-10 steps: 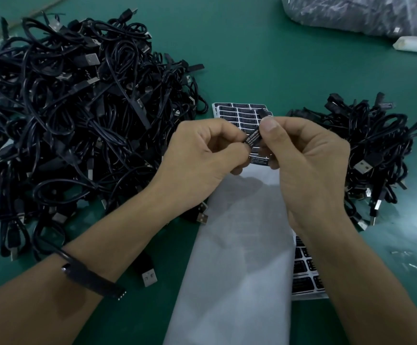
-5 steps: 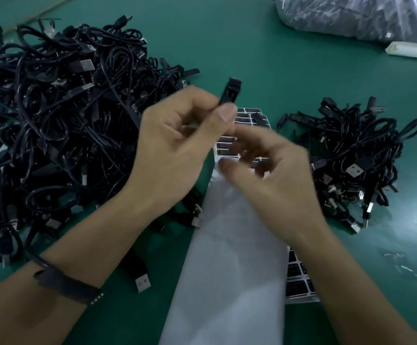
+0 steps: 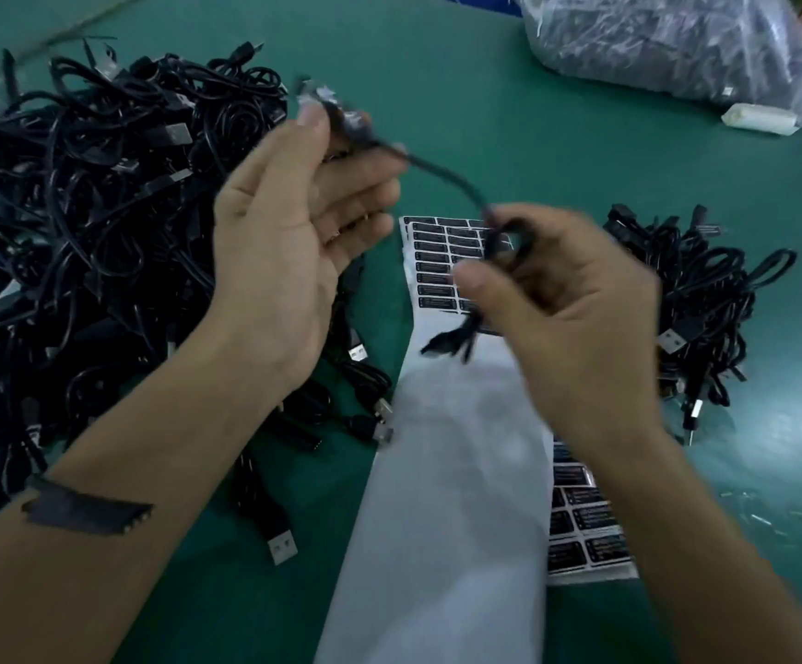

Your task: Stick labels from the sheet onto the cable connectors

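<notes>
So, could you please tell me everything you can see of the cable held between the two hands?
The cable is thin, black and blurred by motion. One end is pinched by the left hand at its thumb. A span arcs down to the right hand, which grips the bunched rest, with loops hanging over the label sheet.

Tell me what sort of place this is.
Most likely a factory labelling bench: a big cable heap and a smaller pile flank a label sheet on a green mat, with a full plastic bag behind.
</notes>
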